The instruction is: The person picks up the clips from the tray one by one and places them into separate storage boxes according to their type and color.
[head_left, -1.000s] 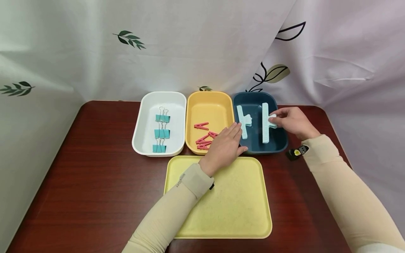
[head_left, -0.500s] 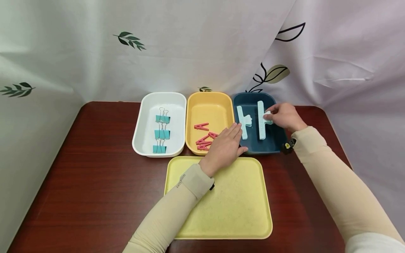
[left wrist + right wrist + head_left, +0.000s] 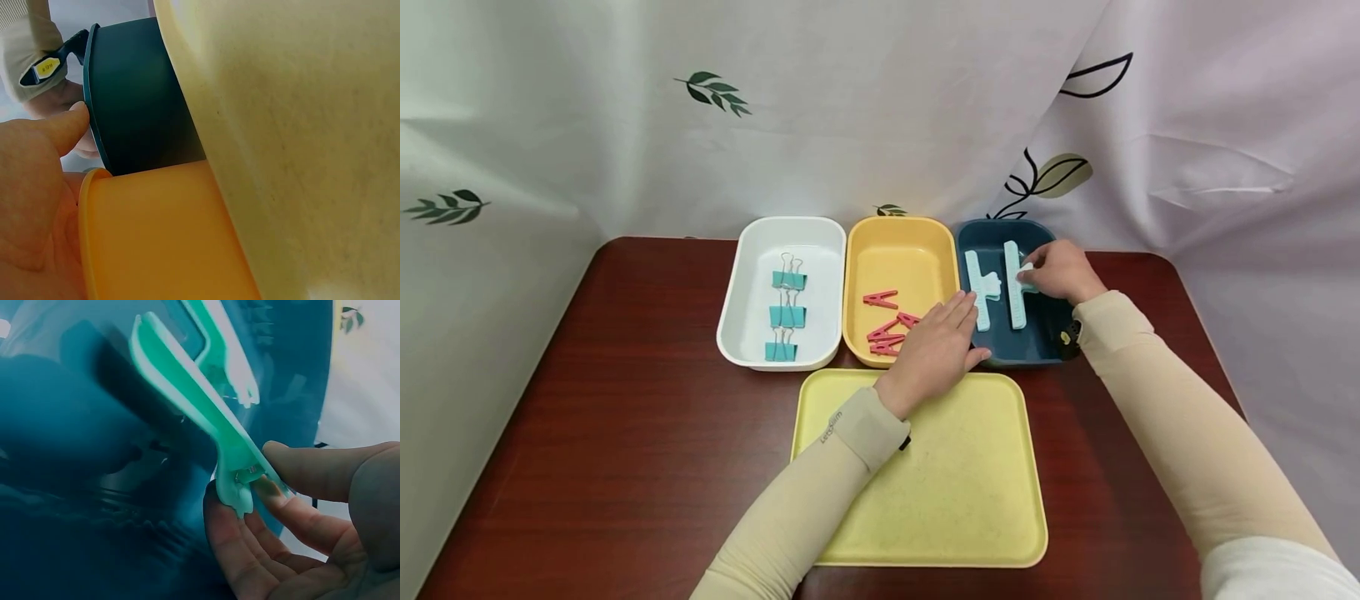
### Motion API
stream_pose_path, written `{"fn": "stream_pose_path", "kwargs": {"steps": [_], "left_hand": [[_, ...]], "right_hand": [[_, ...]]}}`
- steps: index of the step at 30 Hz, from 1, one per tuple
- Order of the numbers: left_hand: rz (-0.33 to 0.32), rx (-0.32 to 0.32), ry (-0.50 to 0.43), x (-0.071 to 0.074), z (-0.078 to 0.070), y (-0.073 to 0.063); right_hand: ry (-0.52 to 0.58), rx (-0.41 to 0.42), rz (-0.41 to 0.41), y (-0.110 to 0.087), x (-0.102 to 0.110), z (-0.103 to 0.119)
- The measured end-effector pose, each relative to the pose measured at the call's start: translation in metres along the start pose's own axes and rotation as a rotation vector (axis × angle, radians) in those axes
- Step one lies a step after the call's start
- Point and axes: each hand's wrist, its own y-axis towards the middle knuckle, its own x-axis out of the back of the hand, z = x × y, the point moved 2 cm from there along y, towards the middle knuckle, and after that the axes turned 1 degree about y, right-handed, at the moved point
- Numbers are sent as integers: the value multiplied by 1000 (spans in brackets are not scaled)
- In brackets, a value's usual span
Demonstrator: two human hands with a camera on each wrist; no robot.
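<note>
My right hand (image 3: 1058,271) pinches the handle of a mint-green bag clip (image 3: 1015,287) inside the dark blue bin (image 3: 1037,342). In the right wrist view thumb and fingers grip the handle end of that clip (image 3: 187,394). To its left in the same bin lies a second mint-green bag clip (image 3: 979,292), roughly parallel. My left hand (image 3: 932,354) lies with straight fingers across the near rims of the yellow bin (image 3: 898,250) and the blue bin. In the left wrist view the thumb touches the blue bin's rim (image 3: 94,119). Several red clothespins (image 3: 880,298) lie in the yellow bin, partly covered by my left hand.
A white bin (image 3: 737,325) with 3 teal binder clips (image 3: 787,317) stands left of the yellow bin. In front of the bins lies a yellow tray (image 3: 955,500) on the dark red table (image 3: 647,417). A patterned curtain (image 3: 850,108) hangs behind.
My right hand has moved left with the bag clip, bringing it nearer the other bag clip in the blue bin. My left hand has stayed in place.
</note>
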Motion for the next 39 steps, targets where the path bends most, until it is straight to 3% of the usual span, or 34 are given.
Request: {"fn": "stream_pose_path", "kwargs": {"steps": [18, 29, 39], "left_hand": [[-6, -5, 15, 0, 0, 0], [-1, -16, 22, 0, 0, 1], [6, -12, 20, -1, 0, 1]], "right_hand": [[-78, 2, 45, 10, -8, 2], [-93, -41, 81, 12, -13, 3], [-179, -44, 91, 15, -18, 5]]}}
